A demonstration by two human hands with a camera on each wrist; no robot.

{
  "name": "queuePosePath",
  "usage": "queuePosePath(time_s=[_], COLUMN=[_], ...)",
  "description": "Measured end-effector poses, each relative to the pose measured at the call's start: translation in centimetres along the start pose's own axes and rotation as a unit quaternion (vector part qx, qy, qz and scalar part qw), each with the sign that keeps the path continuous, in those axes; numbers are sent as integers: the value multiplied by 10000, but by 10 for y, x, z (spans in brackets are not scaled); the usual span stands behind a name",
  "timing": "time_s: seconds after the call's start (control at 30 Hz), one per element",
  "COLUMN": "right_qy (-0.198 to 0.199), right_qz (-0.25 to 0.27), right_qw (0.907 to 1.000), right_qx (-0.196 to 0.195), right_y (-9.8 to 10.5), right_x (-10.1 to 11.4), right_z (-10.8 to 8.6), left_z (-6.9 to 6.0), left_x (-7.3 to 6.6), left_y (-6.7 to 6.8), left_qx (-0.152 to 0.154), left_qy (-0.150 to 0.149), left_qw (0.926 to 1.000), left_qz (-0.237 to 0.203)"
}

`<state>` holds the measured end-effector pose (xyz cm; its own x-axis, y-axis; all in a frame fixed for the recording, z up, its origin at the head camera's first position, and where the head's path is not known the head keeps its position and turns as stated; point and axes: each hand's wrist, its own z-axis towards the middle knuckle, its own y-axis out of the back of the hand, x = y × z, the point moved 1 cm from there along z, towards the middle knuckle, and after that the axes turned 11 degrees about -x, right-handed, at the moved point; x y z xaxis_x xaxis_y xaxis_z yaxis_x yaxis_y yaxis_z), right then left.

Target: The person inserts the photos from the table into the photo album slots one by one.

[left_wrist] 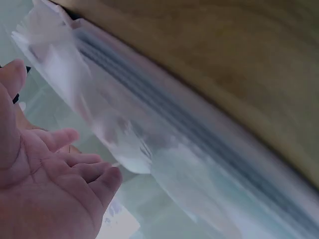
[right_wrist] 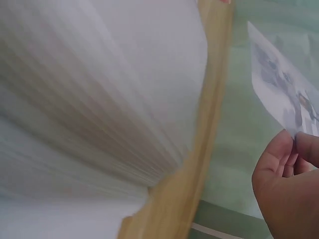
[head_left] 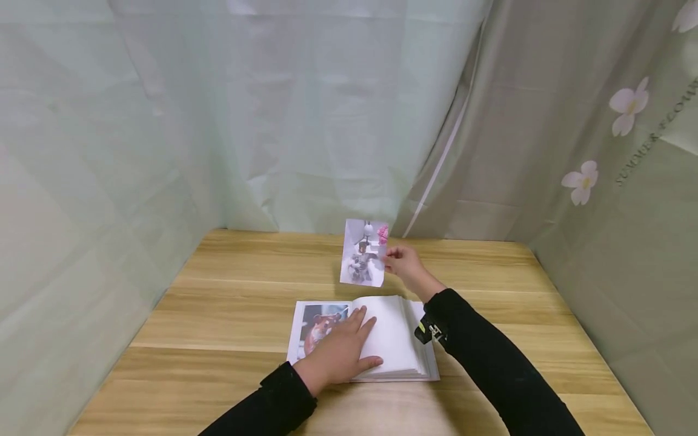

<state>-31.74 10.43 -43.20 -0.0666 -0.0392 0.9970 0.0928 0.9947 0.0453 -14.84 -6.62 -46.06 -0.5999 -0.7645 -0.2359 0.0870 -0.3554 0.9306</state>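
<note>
An open photo album (head_left: 389, 339) lies on the wooden table, a blank white page on its right side. On its left page sits a picture of a brown, bear-like figure (head_left: 322, 327), partly covered by my left hand (head_left: 340, 351). That hand rests across the album's middle with fingers spread. Beyond the album, my right hand (head_left: 406, 266) pinches the right edge of a photo print (head_left: 361, 257) and holds it upright. The print shows a grey scene with a pink flower at its top corner. In the right wrist view, thumb and fingers (right_wrist: 284, 154) grip the print's lower edge.
The wooden table (head_left: 229, 321) runs back to a pale green curtain (head_left: 316, 121). Curtain also hangs along both sides, with white flowers (head_left: 580, 181) printed on the right one. A small dark device (head_left: 431, 330) is strapped at the right wrist.
</note>
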Motion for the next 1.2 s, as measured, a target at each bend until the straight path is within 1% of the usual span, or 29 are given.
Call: queuePosePath(time_s=[0.17,0.23,0.4,0.5,0.63,0.8,1.0,1.2], right_qy=[-244,-397,-857,-1001,-1074,-1200,-1273,-1250], right_qz=[293,423,691,782,896,895,932,830], right_qw=[9993,9983,9938,9917,9897,9880,9869,9882], right_qx=[-9,-5,-128,-217,-305,-375,-350,-320], right_y=[3,4,3,3,4,4,4,5], right_x=[-5,-7,-13,-17,-22,-26,-30,-33], right_z=[-2,-3,-7,-7,-7,-7,-9,-13], left_z=[2,2,3,3,3,2,2,1], left_x=[-2,-2,-3,-4,-4,-5,-5,-5], left_y=[-6,-8,-9,-9,-7,-6,-4,-5], left_qx=[124,190,288,281,251,257,236,170], left_qy=[-38,-11,68,74,92,112,104,67], left_qw=[9997,9995,9991,9990,9987,9983,9980,9979], left_qz=[191,243,293,350,430,510,576,617])
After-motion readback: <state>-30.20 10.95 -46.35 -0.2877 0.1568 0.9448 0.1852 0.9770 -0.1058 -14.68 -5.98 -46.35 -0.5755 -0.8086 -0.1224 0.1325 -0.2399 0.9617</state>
